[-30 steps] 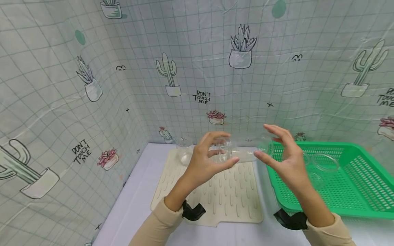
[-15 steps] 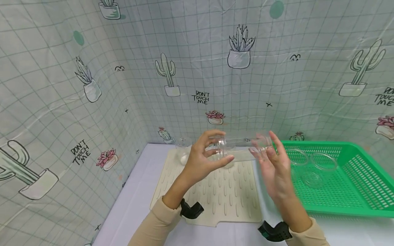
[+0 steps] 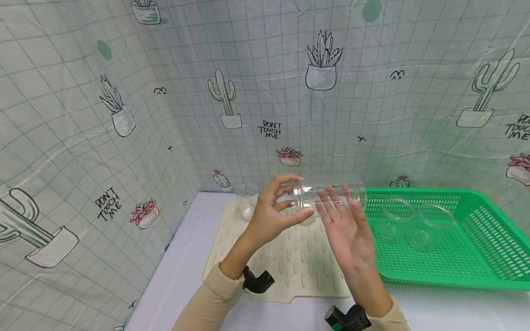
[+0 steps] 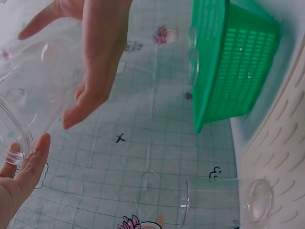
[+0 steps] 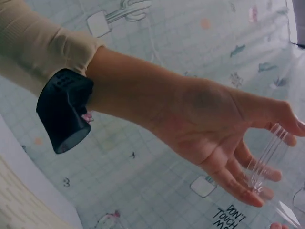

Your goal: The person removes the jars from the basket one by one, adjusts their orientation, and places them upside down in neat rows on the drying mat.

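A clear cylindrical jar (image 3: 311,189) lies sideways in the air above the ribbed cream mat (image 3: 298,276). My left hand (image 3: 271,209) grips its left end, which has ridged rings, between thumb and fingers. Under and behind the other end, my right hand (image 3: 349,236) turns its palm upward, its straight fingers visible through the clear wall. The right wrist view shows the thumb above the jar's ringed edge (image 5: 267,157) and the fingers on its far side. A second clear jar (image 3: 247,202) stands upright on the mat's back left corner.
On the right sits a green perforated basket (image 3: 492,257), with upright clear jars (image 3: 436,216) inside. A white cloth (image 3: 165,285) covers the table. Behind and to the left hangs a cactus-print curtain (image 3: 256,59).
My right hand has moved left from the jar's right end and turned its palm up, its fingers coming behind the jar. The left hand keeps its grip, shifted slightly left.
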Demonstrator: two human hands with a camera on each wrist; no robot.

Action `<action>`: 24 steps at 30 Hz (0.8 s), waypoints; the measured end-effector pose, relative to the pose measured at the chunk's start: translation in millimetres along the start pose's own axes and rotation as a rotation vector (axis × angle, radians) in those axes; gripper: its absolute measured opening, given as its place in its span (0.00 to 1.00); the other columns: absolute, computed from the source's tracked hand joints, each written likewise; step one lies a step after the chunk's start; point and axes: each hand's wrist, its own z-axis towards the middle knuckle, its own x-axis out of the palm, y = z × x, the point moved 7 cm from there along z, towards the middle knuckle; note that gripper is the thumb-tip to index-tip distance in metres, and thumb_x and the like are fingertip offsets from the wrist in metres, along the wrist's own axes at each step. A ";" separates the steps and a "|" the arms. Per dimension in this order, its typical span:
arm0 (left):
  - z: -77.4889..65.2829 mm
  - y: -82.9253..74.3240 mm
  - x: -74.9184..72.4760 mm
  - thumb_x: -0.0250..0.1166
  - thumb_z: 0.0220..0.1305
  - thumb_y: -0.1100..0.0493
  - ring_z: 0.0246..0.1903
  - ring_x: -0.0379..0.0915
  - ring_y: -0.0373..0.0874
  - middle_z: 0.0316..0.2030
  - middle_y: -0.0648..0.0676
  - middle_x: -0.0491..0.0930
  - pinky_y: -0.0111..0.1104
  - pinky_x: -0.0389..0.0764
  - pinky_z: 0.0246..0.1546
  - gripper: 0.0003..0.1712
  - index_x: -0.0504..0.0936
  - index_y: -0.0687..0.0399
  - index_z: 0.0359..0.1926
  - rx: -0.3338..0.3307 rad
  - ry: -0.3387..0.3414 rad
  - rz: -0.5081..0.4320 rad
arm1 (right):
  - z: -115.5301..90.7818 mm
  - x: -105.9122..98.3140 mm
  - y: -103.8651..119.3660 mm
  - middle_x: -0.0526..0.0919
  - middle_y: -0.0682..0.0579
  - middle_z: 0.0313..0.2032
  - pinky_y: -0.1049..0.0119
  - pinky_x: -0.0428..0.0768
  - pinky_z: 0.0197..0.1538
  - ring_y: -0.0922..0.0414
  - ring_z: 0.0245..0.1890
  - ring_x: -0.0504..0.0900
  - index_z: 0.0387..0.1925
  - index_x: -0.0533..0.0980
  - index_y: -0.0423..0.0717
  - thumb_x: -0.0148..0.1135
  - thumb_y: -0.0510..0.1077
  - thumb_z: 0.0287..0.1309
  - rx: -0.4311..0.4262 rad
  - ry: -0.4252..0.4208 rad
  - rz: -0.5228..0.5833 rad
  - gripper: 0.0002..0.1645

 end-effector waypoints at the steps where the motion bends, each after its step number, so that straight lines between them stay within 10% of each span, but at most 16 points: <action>1: -0.1 0.7 0.1 0.69 0.49 0.70 0.56 0.65 0.50 0.57 0.51 0.66 0.41 0.74 0.50 0.33 0.66 0.59 0.57 -0.001 -0.001 -0.004 | -0.2 0.3 -1.2 0.45 0.43 0.69 0.55 0.48 0.68 0.44 0.68 0.46 0.69 0.45 0.51 0.49 0.43 0.64 -0.001 -0.006 0.027 0.37; 24: -7.5 7.9 -6.9 0.69 0.50 0.67 0.60 0.59 0.51 0.60 0.52 0.62 0.43 0.67 0.57 0.43 0.57 0.50 0.64 -0.007 0.021 0.044 | 4.0 -6.1 -8.9 0.51 0.46 0.66 0.58 0.51 0.67 0.47 0.69 0.46 0.66 0.52 0.52 0.48 0.40 0.65 0.031 -0.082 0.069 0.30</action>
